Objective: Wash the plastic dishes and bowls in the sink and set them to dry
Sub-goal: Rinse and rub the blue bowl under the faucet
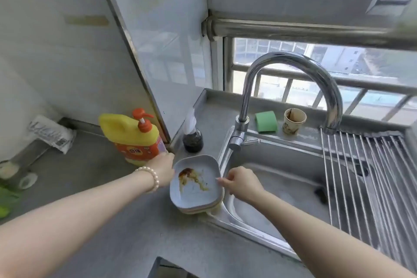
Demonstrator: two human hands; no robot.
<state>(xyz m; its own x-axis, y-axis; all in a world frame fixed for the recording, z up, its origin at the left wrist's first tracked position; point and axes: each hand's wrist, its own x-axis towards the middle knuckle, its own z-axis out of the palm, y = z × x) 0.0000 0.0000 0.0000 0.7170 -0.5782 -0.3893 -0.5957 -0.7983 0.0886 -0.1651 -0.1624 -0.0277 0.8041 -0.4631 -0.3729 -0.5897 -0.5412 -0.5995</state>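
One steel sink (282, 178) with one curved tap (293, 79) and one roll-up drying rack (370, 178) over its right side. One yellow soap bottle (133, 137) has an orange label, its writing unreadable. A stack of stained plates (195, 184), about three, sits on the counter (117, 221) at the sink's left edge; the left hand (163, 168) and right hand (242, 181) grip opposite rims. One green sponge (266, 121), one paper cup (294, 121).

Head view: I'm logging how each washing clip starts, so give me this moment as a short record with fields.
stage: dishes not yet in the sink
top dish: blue square dish, brown sauce smeared inside
stack: sits on other dishes at the sink's left rim
left hand: holds the stack's left edge
right hand: pinches the top dish's right rim
faucet: no water seen running
drying rack: over the sink's right side, nothing on it
soap bottle: yellow, on the counter at left
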